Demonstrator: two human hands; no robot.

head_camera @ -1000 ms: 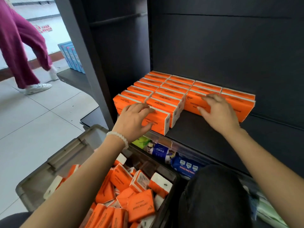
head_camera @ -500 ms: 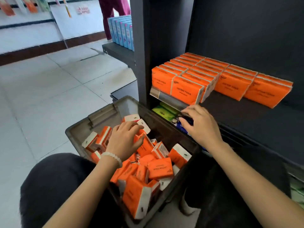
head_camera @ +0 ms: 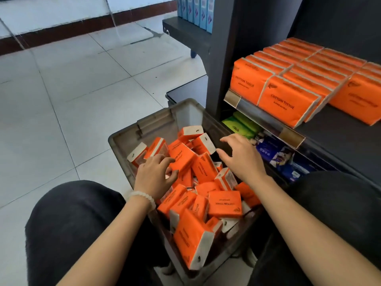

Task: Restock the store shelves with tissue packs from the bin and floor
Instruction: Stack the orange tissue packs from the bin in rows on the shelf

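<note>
A grey plastic bin (head_camera: 144, 124) stands on the floor between my knees, filled with several loose orange tissue packs (head_camera: 224, 204). My left hand (head_camera: 154, 176) is down in the bin with its fingers curled around the edge of one orange pack (head_camera: 182, 156). My right hand (head_camera: 241, 156) hovers over the bin's right side, fingers spread, holding nothing. On the dark shelf (head_camera: 338, 137) to the right, orange packs (head_camera: 288, 102) stand in neat rows.
Below that shelf lie green packs (head_camera: 239, 125) and blue packs (head_camera: 284, 159). Blue boxes (head_camera: 195, 9) stand on a low dark shelf at the back. The shelf's upright post (head_camera: 218, 58) rises just behind the bin. White tiled floor (head_camera: 72, 89) spreads to the left.
Both hands left the shelf rows and dropped to the bin. My left hand has closed on a pack there; my right hand has moved from the shelf edge to over the bin.
</note>
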